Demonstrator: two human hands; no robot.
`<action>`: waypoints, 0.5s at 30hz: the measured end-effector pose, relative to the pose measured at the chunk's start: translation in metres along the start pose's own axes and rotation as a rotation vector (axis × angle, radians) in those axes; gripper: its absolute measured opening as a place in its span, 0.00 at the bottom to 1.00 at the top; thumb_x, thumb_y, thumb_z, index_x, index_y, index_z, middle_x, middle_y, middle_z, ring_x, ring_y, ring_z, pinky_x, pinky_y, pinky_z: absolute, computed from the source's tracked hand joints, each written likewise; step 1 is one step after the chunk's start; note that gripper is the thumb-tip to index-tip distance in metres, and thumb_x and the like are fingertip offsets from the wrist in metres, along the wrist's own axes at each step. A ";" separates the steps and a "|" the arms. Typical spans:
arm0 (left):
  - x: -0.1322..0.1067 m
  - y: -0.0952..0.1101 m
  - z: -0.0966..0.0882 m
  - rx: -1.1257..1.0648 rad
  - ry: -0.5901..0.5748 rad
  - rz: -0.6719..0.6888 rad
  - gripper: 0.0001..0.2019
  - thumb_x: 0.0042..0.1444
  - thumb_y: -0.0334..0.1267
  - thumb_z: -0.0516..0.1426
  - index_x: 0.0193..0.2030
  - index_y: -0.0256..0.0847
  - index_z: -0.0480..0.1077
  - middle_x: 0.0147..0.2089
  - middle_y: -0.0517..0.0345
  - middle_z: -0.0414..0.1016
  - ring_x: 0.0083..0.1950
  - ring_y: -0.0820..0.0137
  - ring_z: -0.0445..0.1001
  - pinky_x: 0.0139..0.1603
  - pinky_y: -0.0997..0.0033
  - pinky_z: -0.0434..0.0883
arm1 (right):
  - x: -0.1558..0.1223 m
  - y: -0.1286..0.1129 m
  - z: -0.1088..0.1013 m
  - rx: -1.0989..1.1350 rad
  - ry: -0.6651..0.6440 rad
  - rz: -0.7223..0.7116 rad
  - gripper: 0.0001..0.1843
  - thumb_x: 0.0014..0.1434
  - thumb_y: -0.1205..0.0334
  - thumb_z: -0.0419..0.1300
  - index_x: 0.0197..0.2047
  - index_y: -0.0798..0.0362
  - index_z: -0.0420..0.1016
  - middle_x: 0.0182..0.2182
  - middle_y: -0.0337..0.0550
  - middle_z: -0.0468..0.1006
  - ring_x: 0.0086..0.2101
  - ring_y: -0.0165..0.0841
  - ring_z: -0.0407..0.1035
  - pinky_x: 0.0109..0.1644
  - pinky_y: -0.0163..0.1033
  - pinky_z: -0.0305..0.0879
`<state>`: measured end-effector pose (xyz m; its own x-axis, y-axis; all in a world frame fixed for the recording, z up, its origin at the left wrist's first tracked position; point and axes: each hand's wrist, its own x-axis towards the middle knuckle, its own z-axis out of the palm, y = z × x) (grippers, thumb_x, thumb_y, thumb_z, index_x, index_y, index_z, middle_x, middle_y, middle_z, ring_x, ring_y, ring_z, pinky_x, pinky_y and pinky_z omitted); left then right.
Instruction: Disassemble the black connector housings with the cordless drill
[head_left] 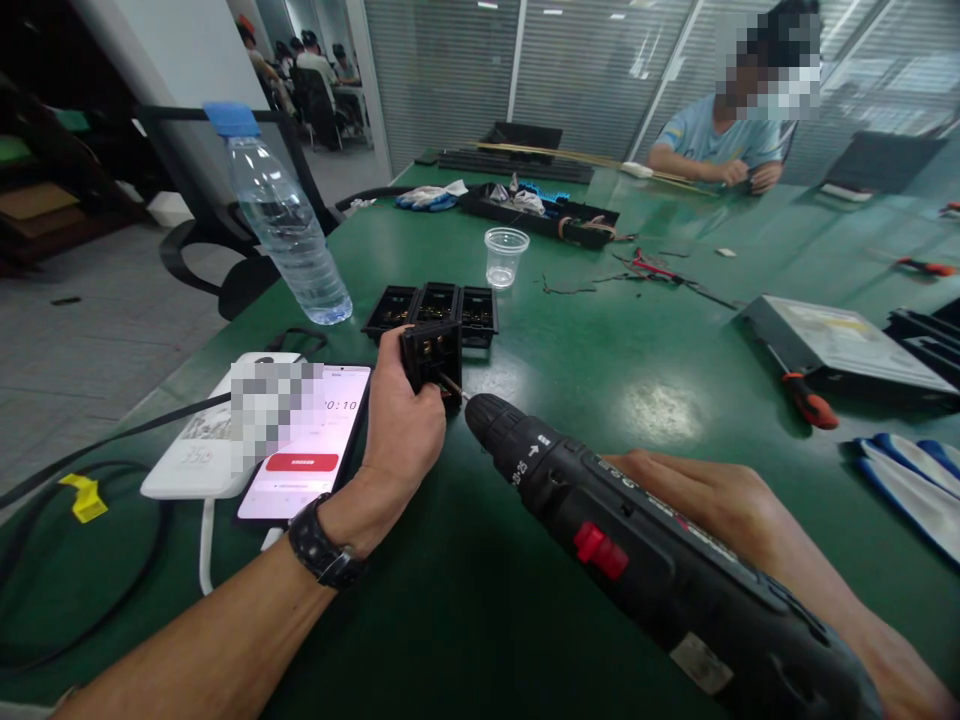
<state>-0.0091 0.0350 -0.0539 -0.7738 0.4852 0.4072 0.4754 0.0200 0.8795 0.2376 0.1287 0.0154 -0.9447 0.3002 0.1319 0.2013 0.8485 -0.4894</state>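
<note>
My left hand (409, 420) is closed around a small black plastic box-like part (435, 350) with brass-coloured bits inside, tilted up off the table. In my right hand (697, 500) is a black cordless drill (600, 510) with a red switch. Its body hides most of my right fingers. The drill's chuck points left, and its thin bit reaches into the open side of the black part; whether it touches a screw I cannot make out. Just behind my left hand stand similar black boxes (439, 300) in a row, with brass-coloured pieces inside.
A water bottle (289, 230), a clear plastic cup (505, 258), a white power bank (202, 440) and a phone (322, 440) surround the boxes. To the right lie a metal-cased unit (832, 340), a screwdriver (814, 402) and gloves (915, 485). A person (724, 140) sits across the table.
</note>
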 end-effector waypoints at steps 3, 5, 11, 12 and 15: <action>0.001 0.003 -0.002 0.020 -0.039 0.044 0.27 0.46 0.20 0.51 0.54 0.43 0.67 0.53 0.55 0.74 0.57 0.64 0.73 0.65 0.57 0.68 | -0.003 0.007 0.003 -0.171 0.044 -0.058 0.07 0.62 0.62 0.57 0.41 0.50 0.75 0.26 0.39 0.75 0.26 0.33 0.72 0.25 0.35 0.65; 0.003 0.004 -0.004 0.041 -0.075 0.070 0.27 0.47 0.20 0.50 0.53 0.43 0.68 0.54 0.54 0.74 0.59 0.64 0.72 0.66 0.56 0.67 | -0.004 0.011 0.006 -0.255 0.084 -0.088 0.10 0.60 0.64 0.56 0.44 0.51 0.76 0.28 0.40 0.76 0.27 0.35 0.73 0.27 0.36 0.66; 0.007 0.005 -0.008 0.111 -0.132 0.089 0.29 0.48 0.20 0.50 0.56 0.44 0.70 0.57 0.54 0.75 0.61 0.61 0.72 0.70 0.50 0.63 | -0.001 0.013 -0.001 -0.140 0.039 -0.039 0.15 0.59 0.63 0.59 0.50 0.48 0.76 0.32 0.43 0.81 0.29 0.36 0.77 0.27 0.35 0.69; 0.007 0.005 -0.008 0.115 -0.136 0.087 0.29 0.48 0.20 0.50 0.57 0.44 0.70 0.57 0.53 0.75 0.61 0.61 0.72 0.70 0.50 0.63 | -0.001 0.014 -0.004 -0.124 0.041 -0.043 0.15 0.60 0.63 0.59 0.50 0.48 0.76 0.32 0.43 0.81 0.29 0.36 0.77 0.27 0.35 0.69; 0.005 0.006 -0.008 0.110 -0.127 0.069 0.28 0.50 0.22 0.51 0.57 0.44 0.71 0.56 0.52 0.76 0.60 0.59 0.73 0.69 0.48 0.64 | -0.002 0.016 -0.010 -0.126 0.091 -0.068 0.15 0.62 0.62 0.58 0.51 0.47 0.77 0.31 0.42 0.80 0.27 0.34 0.76 0.27 0.34 0.69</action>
<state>-0.0129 0.0309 -0.0447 -0.6819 0.5951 0.4252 0.5739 0.0749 0.8155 0.2451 0.1463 0.0163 -0.9310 0.2738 0.2412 0.1741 0.9142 -0.3660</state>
